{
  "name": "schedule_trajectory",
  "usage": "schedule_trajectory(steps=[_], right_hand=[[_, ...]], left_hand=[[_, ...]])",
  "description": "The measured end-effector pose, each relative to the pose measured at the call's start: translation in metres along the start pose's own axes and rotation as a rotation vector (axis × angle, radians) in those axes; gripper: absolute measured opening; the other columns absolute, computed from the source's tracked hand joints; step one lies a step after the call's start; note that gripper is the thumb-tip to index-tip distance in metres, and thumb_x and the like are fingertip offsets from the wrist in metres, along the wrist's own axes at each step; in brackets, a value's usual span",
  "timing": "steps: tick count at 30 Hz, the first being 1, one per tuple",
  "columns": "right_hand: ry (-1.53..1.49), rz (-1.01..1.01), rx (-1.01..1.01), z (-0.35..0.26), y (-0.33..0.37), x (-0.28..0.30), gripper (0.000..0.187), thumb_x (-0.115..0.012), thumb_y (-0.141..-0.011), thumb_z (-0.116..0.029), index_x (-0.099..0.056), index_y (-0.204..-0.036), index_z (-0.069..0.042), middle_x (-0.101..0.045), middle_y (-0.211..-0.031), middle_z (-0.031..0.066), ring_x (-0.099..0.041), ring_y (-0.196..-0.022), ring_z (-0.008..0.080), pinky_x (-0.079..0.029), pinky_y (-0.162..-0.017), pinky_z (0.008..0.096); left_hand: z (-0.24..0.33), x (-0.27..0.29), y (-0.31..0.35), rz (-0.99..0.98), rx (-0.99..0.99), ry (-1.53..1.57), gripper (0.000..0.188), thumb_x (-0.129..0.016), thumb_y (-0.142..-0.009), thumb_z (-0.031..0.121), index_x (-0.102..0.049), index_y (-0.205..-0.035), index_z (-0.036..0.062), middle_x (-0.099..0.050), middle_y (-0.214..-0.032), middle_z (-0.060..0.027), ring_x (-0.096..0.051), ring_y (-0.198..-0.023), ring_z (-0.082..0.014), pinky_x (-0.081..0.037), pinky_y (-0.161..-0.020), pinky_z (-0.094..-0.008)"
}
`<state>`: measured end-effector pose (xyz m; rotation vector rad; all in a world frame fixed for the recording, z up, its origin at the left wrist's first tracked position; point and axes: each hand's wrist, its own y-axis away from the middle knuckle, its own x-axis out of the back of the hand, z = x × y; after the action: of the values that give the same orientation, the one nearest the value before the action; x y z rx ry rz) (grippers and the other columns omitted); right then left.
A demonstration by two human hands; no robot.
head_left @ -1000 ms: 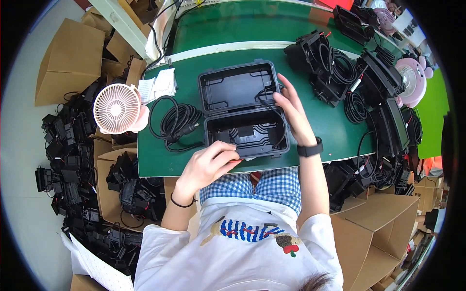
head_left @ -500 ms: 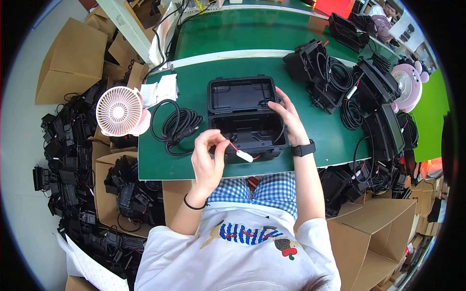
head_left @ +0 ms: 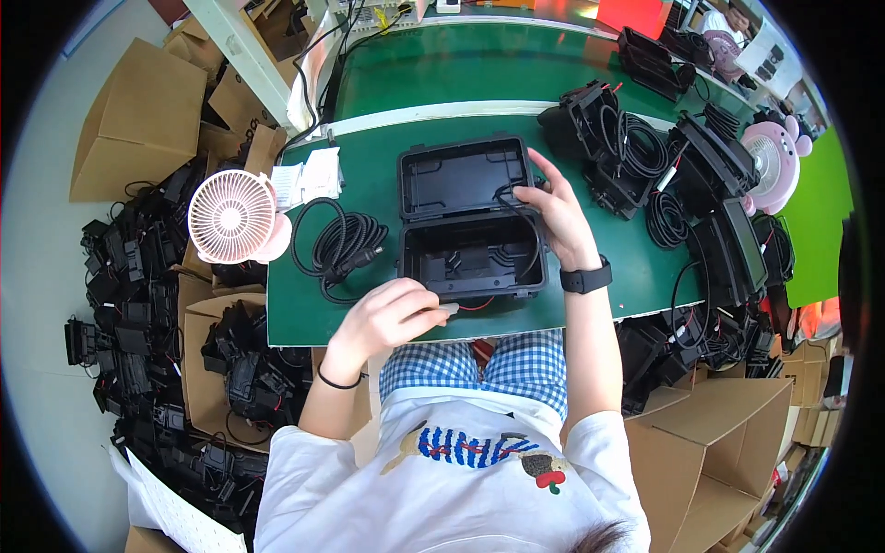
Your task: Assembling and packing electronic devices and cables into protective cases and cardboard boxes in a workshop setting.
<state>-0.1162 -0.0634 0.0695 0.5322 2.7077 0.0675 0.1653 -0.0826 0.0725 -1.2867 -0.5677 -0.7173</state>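
On the green table (head_left: 369, 175), both hands grip the open black case (head_left: 470, 221), its lid hinged away from the person.

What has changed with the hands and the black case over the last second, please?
The left hand lifted off the open black case with a small pale piece, then came back down to its front edge, grip closed on it. The right hand stayed at the case's right side by the hinge. The coiled cable and white fan have not moved.
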Motion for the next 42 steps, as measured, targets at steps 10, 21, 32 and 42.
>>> schedule_trajectory(steps=[10,21,32,42], right_hand=[[0.253,0.003,0.048,-0.021,-0.024,0.003,0.068,-0.062,-0.081,0.001,-0.041,-0.146,-0.005,-0.065,-0.109,0.0098,-0.063,-0.094,0.016,-0.049,-0.087,0.0277],[0.074,0.055,-0.035,-0.001,-0.013,0.019,0.066,-0.058,-0.085,0.001,-0.037,-0.148,-0.005,-0.064,-0.117,0.0121,-0.064,-0.096,0.015,-0.049,-0.088,0.0265],[0.116,0.107,0.235,0.002,0.038,0.02,0.067,-0.055,-0.087,0.003,-0.036,-0.15,-0.01,-0.047,-0.144,0.0088,-0.056,-0.115,0.014,-0.043,-0.1,0.028],[0.097,0.088,0.332,0.007,0.045,0.019,0.069,-0.055,-0.086,0.003,-0.034,-0.151,-0.01,-0.045,-0.146,0.0085,-0.056,-0.116,0.0142,-0.044,-0.1,0.0282]], left_hand=[[-0.006,-0.003,-0.005,0.129,0.177,0.231,0.02,-0.08,-0.067,0.004,-0.07,-0.085,0.0058,-0.059,-0.084,-0.0057,-0.061,-0.073,-0.0203,-0.051,-0.061,-0.028],[-0.002,-0.045,-0.025,0.588,0.716,0.228,0.018,-0.066,-0.081,-0.011,-0.069,-0.089,0.004,-0.052,-0.09,-0.0059,-0.057,-0.074,-0.0143,-0.048,-0.063,-0.0248],[0.0,-0.031,-0.046,0.121,0.595,-0.024,0.016,-0.068,-0.066,-0.005,-0.055,-0.066,0.0047,-0.055,-0.097,-0.0043,-0.057,-0.078,-0.0183,-0.049,-0.062,-0.0339],[-0.009,-0.024,-0.042,-0.064,0.266,-0.139,0.02,-0.063,-0.065,-0.004,-0.07,-0.075,0.0128,-0.067,-0.088,0.0054,-0.054,-0.075,-0.0183,-0.049,-0.064,-0.0291]])
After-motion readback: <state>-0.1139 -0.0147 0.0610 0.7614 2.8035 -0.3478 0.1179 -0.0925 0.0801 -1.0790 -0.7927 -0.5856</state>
